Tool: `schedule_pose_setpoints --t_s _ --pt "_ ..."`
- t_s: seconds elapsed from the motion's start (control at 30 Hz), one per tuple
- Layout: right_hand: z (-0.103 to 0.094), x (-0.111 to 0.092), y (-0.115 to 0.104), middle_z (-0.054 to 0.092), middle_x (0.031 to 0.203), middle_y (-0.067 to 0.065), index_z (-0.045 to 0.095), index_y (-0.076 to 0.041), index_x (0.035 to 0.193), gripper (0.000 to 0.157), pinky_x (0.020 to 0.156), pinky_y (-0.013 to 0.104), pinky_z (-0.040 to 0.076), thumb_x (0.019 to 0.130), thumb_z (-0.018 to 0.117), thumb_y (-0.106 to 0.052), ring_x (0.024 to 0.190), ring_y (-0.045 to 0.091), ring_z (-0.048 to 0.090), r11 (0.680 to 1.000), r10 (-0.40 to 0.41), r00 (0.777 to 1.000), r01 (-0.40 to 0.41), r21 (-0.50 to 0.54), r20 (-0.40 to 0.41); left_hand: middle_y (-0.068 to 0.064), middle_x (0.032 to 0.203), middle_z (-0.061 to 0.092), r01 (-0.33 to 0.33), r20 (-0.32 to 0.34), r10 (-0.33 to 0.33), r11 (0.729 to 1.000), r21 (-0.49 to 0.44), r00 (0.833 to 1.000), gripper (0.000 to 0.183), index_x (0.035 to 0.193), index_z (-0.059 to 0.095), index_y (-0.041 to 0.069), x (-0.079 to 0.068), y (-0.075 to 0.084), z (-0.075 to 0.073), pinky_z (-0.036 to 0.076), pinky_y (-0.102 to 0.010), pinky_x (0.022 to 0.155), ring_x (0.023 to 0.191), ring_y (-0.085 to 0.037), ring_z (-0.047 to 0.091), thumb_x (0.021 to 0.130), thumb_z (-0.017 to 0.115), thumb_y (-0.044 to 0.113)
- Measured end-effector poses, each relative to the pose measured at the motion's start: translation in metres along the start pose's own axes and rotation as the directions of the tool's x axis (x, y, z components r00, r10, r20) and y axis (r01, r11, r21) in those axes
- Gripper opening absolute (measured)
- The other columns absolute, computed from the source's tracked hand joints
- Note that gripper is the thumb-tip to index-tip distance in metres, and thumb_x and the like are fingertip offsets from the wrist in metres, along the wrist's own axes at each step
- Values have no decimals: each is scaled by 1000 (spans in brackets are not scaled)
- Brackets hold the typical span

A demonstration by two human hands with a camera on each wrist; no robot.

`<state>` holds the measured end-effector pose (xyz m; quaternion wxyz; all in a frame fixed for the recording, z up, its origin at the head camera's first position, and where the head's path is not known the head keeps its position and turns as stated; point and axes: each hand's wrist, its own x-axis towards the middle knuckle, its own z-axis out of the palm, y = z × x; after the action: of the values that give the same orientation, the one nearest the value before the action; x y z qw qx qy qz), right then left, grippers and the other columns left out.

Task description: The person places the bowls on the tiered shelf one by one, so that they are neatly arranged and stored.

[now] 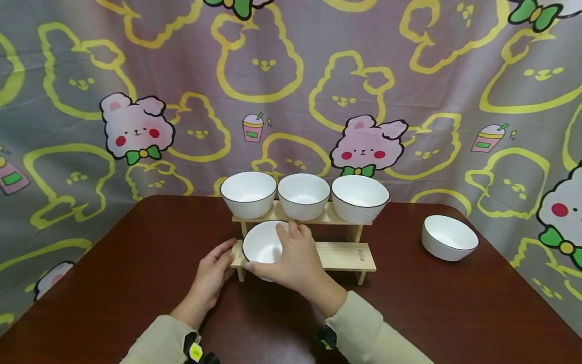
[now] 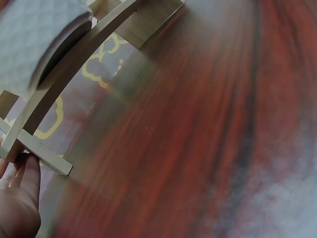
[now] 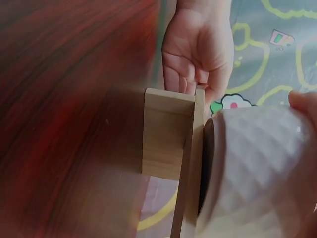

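A two-tier wooden rack (image 1: 343, 255) stands on the table. On its lower shelf, at the left, a white bowl (image 1: 261, 245) with a dark rim sits slightly tilted toward me. My right hand (image 1: 300, 260) holds this bowl, thumb at the near side and fingers over the far rim. My left hand (image 1: 211, 275) grips the left end of the lower shelf; in the right wrist view its fingers curl at the board's edge. The bowl's textured side (image 3: 262, 163) shows there, its base close against the board. Part of the bowl is hidden behind my right hand.
Three similar white bowls, a left one (image 1: 248, 194), a middle one (image 1: 303, 197) and a right one (image 1: 360, 199), line the upper shelf. Another white bowl (image 1: 450, 238) stands apart on the dark table (image 1: 409, 303) at the right. A patterned curtain (image 1: 309, 116) hangs behind.
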<state>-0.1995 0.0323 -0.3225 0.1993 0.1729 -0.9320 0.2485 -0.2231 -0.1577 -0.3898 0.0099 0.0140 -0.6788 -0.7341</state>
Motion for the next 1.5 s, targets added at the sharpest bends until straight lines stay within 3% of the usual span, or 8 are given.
schedule_pose_setpoints --t_s 0.3,0.53,0.73,0.9,1.1,1.3,1.5 --pt "4 1 -7 54 122 22 58 -8 122 90 88 50 36 62 60 -75 117 34 41 981 -23 999 13 -193 -48 -21 139 41 14 -4 -14 1000 7 1000 43 138 40 3 -1 2 0 46 -16 77 91 6 54 95 39 6" --pt "2 0 -8 50 129 24 56 -8 127 93 92 53 37 63 58 -75 118 38 41 983 13 1000 -14 -185 -8 -22 139 41 11 6 -11 1000 0 1000 44 139 39 3 0 2 0 46 -16 77 91 5 55 95 38 6" --pt "4 -2 -4 48 130 24 56 -6 126 93 92 54 37 63 60 -75 122 36 39 988 -10 1000 6 -155 -25 -22 139 41 14 4 -14 1000 -8 1000 43 139 39 3 1 0 0 46 -16 78 92 5 55 95 38 7" --pt "3 -5 -1 43 136 25 54 -7 129 92 98 56 31 66 59 -73 128 37 33 996 -20 1000 18 -86 -16 -21 139 41 16 1 -16 1000 -7 1000 43 139 40 5 1 -2 0 46 -17 79 92 5 56 96 39 9" --pt "-12 -9 2 33 145 21 48 -8 135 82 105 56 19 75 60 -62 134 36 23 997 -15 1000 13 80 20 -21 139 41 3 -1 -3 999 -32 1000 43 139 39 4 1 -1 1 46 -18 79 92 3 56 96 39 8" --pt "-27 -20 13 34 145 21 48 -5 134 68 102 62 18 82 58 -47 134 37 23 978 -55 998 63 199 -44 -21 140 40 1 -2 -1 999 -50 1000 43 139 38 3 1 -2 2 46 -18 79 93 4 57 96 38 7" --pt "-35 -30 32 37 143 22 49 -3 133 59 98 63 26 87 55 -39 132 38 27 956 -112 986 141 258 -127 -20 140 39 4 -4 -4 998 -57 1000 43 139 38 4 1 -4 3 46 -18 80 94 4 56 97 39 9"
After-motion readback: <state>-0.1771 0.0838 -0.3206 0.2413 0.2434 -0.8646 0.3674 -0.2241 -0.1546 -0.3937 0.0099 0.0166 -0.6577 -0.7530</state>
